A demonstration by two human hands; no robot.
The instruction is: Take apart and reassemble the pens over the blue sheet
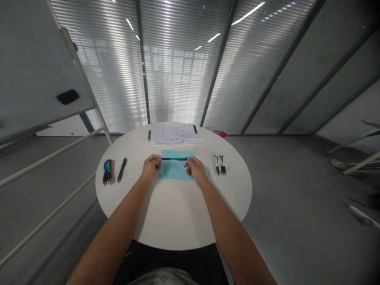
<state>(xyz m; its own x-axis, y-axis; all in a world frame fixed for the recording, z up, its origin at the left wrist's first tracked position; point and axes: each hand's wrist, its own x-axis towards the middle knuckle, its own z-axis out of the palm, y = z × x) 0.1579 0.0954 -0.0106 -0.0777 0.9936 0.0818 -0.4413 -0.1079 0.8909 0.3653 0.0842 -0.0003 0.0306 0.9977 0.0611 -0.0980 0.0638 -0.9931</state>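
A green and black pen [174,159] lies level between my two hands, over a light blue sheet of paper [175,172]. My left hand [152,164] pinches its black end at the sheet's left side. Fingers of my right hand [194,168] close on the other end, near the sheet's right side. To the left, a single black pen [122,170] rests beside a group of pens [107,172] with blue, green and red barrels. On the right, several pens [220,165] with white and yellow parts lie side by side.
The round white table [175,221] carries stacked printed papers [175,133] at its far edge, with a small dark pen [149,135] beside them. A whiteboard on a white frame [80,75] stands at left. Glass panels with blinds [175,79] are behind the table.
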